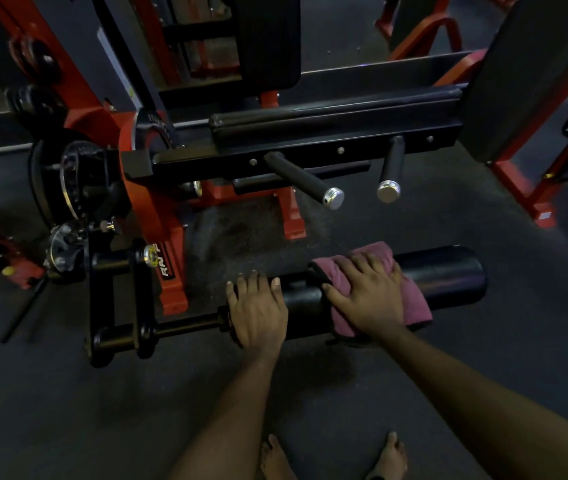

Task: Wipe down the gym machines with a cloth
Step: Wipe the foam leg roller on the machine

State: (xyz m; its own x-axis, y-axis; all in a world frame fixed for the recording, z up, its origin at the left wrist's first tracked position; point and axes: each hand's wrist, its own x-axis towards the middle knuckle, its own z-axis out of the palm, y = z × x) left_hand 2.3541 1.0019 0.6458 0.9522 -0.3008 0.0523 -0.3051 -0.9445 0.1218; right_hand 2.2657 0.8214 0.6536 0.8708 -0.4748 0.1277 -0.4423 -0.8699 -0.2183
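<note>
Pink terry, folded thick: the one cloth lies draped over the black roller pad, pinned under the right hand. That hand lies flat and spread, its fingers straight, pressing the fabric onto the pad's curve rather than gripping it. This probably lets the palm push the cloth along the cylinder.

The left hand rests bare on the same pad at its inner end, just beside the steel axle. Its fingers are laid over the top and it holds nothing. It likely steadies the roller so it does not spin under the wiping. Dim light hides whether its thumb hooks underneath.

Bare pad shows between the two hands, and more beyond the right one, so I judge the roller part done.

Beyond both hands, two black handles with chrome caps jut toward the camera from the bench frame. Further past the left hand sits a weight plate. Two bare feet stand on the floor, nearer than the hands.
</note>
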